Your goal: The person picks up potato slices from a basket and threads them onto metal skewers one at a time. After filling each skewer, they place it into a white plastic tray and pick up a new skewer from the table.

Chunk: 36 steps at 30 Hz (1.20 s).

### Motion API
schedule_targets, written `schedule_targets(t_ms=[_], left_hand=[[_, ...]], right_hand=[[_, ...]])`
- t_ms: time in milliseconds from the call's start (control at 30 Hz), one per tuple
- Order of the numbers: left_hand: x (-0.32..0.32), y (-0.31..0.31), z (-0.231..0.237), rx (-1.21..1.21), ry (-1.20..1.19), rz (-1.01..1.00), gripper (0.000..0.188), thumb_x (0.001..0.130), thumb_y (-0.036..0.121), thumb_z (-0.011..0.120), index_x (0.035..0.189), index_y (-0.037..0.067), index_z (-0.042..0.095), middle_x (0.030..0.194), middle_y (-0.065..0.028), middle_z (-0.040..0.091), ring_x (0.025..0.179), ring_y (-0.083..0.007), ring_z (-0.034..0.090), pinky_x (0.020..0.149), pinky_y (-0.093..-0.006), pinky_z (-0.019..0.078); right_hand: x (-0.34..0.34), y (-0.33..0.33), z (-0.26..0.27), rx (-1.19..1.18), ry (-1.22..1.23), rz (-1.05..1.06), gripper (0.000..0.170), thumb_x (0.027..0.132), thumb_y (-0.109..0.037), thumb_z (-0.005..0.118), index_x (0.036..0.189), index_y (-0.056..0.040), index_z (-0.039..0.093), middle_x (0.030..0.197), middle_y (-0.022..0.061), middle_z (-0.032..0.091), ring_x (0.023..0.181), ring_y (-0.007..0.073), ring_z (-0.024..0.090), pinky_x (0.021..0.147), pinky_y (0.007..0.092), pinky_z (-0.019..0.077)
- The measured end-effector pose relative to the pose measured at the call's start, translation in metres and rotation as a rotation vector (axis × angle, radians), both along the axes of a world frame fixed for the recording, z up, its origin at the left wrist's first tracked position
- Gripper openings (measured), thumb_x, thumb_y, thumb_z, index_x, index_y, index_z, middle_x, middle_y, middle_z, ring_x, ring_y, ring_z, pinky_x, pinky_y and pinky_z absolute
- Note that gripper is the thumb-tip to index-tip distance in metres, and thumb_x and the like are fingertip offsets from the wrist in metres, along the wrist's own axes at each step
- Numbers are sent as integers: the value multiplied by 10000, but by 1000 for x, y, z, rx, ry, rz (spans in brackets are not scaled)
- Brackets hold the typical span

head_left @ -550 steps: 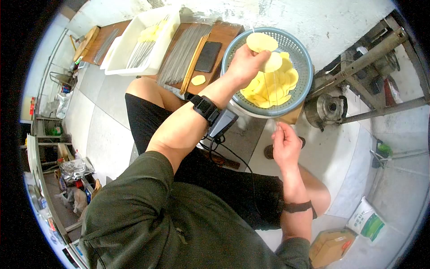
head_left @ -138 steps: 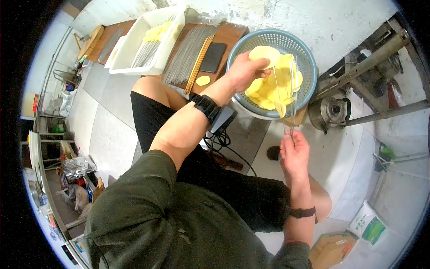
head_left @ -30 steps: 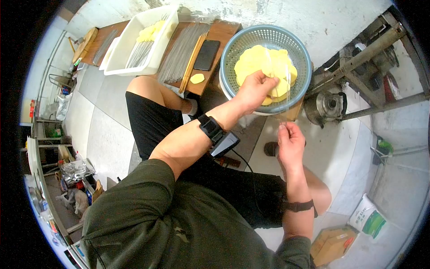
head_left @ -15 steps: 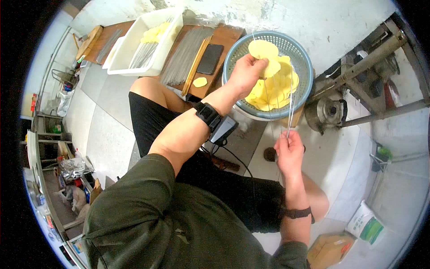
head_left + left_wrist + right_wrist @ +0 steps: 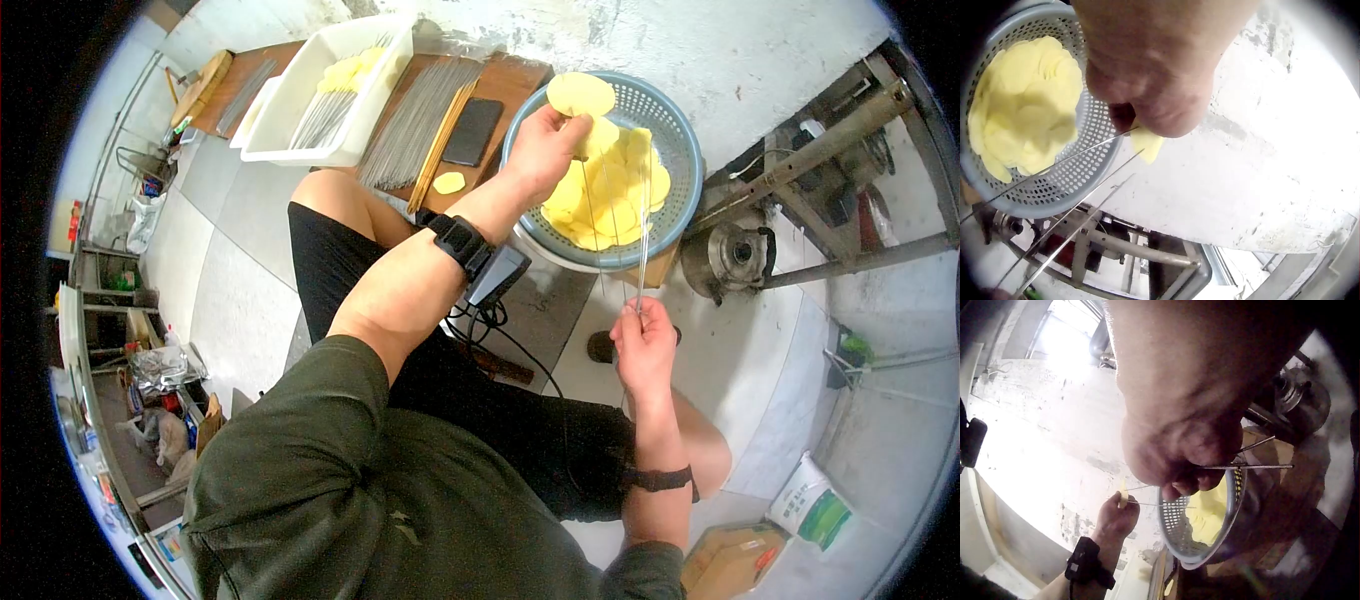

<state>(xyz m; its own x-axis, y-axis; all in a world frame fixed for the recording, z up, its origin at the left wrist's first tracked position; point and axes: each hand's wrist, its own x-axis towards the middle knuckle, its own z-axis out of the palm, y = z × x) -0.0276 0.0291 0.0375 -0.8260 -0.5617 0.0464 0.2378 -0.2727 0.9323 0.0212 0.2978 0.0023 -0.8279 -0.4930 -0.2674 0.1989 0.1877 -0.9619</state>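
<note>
Careful: upper centre of the frame, your left hand's [image 5: 543, 158] curled fingers pinch slices [image 5: 581, 93]; squeezing could split them. Right of centre, your right hand [image 5: 645, 348] grips skewers [image 5: 643, 250]; spare tips might snag.

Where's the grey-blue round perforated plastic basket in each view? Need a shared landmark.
Head: grey-blue round perforated plastic basket, upper part, right of centre.
Left wrist: basket, upper left.
Right wrist: basket, below and right of centre, partly behind the right hand.
Shared landmark: pile of flat yellow slices inside it.
</note>
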Motion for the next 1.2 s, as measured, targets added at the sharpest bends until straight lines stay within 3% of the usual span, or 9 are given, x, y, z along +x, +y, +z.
schedule_targets(t_ms=[367,633,833,967,1033,1200], left_hand=[[-2,0,-3,-35,31,11,264,919,121,578,1154,1,573,1016,-41,628,832,-106,587,701,-248,472],[0,6,0,-301,-45,77,279,914,125,581,1160,-6,586,1098,-76,648,964,-137,609,841,-283,488],[-1,7,-1,-354,-32,92,295,907,143,592,1155,-15,585,1069,-88,662,952,-145,619,834,-283,492],[2,15,3,-341,-47,40,296,903,146,592,1150,-16,586,1044,-85,666,934,-146,623,822,-283,493],[-2,16,0,-193,-71,17,276,927,115,574,1163,-27,567,1083,-75,646,967,-145,613,864,-286,490],[-5,15,0,-71,-44,9,270,893,95,571,1132,-29,587,1042,-82,654,921,-142,620,802,-281,492]], right_hand=[[0,-1,5,53,-37,-5,82,941,-102,539,976,-27,536,626,4,553,514,48,448,456,217,341],[4,-3,10,92,-67,-17,88,942,-109,537,969,-25,539,617,-1,550,510,48,449,459,213,346],[6,-2,1,-13,-36,-29,87,943,-100,537,967,-17,531,622,3,541,524,50,462,472,208,362],[7,-4,0,-76,-21,-51,83,943,-91,536,967,-12,526,643,8,548,556,52,483,493,209,383],[7,-4,-5,-97,-10,-68,87,943,-89,534,968,-7,523,653,12,555,571,57,498,508,212,401],[7,-4,-13,-8,237,-20,115,944,-86,529,979,22,509,688,47,594,626,88,563,592,237,469]])
